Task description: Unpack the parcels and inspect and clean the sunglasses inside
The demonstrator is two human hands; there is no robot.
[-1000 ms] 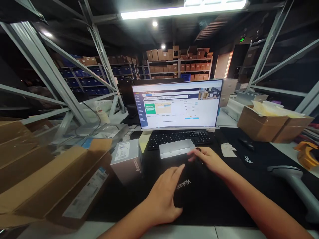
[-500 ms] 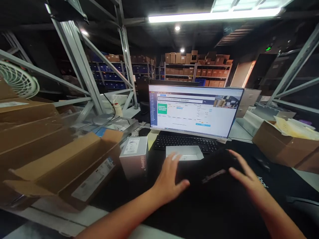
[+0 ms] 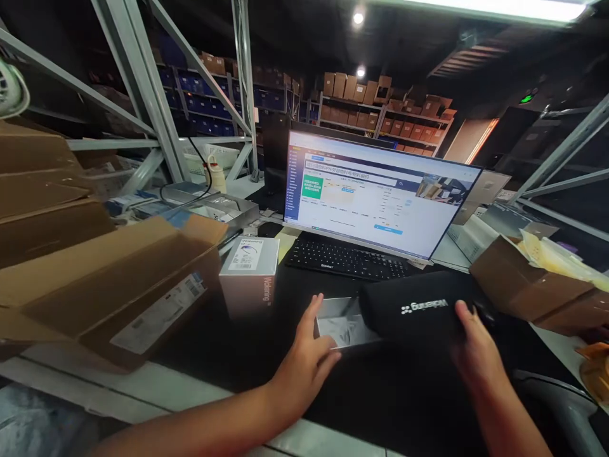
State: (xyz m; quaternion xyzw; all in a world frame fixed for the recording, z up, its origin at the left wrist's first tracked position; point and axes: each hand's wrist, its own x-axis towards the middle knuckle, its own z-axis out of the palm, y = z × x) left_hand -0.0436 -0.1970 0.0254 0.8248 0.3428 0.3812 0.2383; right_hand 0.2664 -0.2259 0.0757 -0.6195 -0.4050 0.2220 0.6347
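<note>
My left hand (image 3: 307, 358) is closed on the left end of a small open grey box (image 3: 339, 308), thumb and fingers at its wall. A black case (image 3: 409, 324) with white lettering is in my right hand (image 3: 478, 349), gripped at its right end. The case is tilted, and its left end overlaps the right part of the open box, hiding that part. Whether the case touches the box I cannot tell. Left of my left hand stands a grey-white printed box (image 3: 250, 276) with a label on top.
An opened cardboard carton (image 3: 190, 279) stands at the left. Behind the hands are a keyboard (image 3: 342, 259) and a lit monitor (image 3: 375, 197). A carton with yellowish packing (image 3: 547, 254) is at the right, and a scanner-like grey device (image 3: 559, 400) lies at the lower right.
My left hand has closed on the open box, which is now nearer to me. The black case has turned so its lettering shows, with my right hand gripping it. The camera view has tilted.
</note>
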